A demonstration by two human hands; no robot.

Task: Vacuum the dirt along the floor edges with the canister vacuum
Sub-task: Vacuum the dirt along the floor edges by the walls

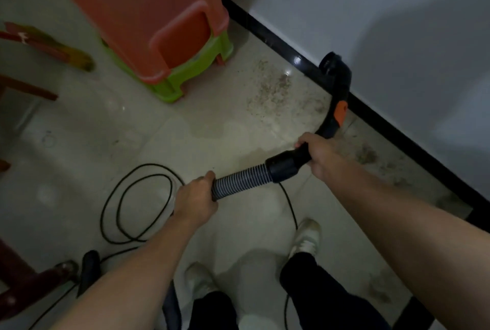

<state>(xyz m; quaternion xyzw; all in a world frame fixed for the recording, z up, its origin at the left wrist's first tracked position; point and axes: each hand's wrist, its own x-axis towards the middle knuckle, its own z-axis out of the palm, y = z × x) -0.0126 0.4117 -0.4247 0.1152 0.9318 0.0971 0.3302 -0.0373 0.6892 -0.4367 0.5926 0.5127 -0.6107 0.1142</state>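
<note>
I close my right hand (315, 156) round the wand (342, 83) and my left hand (195, 201) round the ribbed hose (241, 180), to steer suction onto dirt (275, 88) beside the black skirting (265, 29).

Dim light falls on a pale tiled floor (106, 122). A black baseboard (278, 46) lines the white wall (371, 11). An orange stool (148, 11) sits stacked on a green stool (185, 75).

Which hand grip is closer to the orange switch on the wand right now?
Right. The right-hand grip wraps the black handle just behind the orange switch; the left-hand grip holds the ribbed hose farther back.
</note>
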